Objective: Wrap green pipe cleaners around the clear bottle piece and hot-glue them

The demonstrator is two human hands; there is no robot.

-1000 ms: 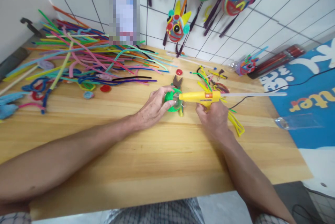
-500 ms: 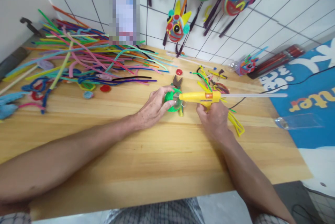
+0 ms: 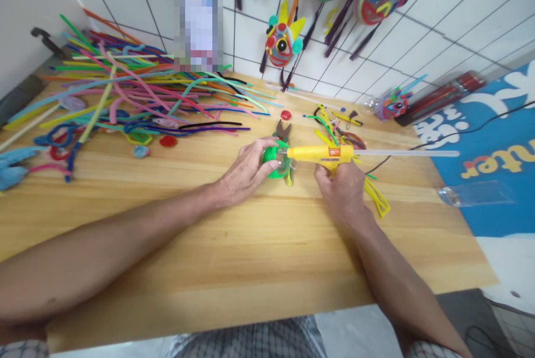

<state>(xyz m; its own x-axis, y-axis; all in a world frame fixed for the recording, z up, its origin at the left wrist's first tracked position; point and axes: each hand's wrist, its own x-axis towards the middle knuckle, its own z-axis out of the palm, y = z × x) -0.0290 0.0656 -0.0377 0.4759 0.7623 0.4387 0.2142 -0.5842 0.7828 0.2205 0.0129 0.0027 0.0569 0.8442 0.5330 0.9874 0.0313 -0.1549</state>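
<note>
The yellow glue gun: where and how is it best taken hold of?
Probably grip the glue gun by its handle, from the near right, like the right hand: the handle juts nearward, while the metal nozzle points left.

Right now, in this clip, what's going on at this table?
A person holds a green-rimmed round piece in the fingers of the left hand. The right hand grips a yellow glue gun, its nozzle pointed at that piece; whether it touches is unclear. Pliers lie by the piece, with a red disc just beyond. Colourful fuzzy stems are heaped to the left, and a decorated face ornament hangs by the wall.
</note>
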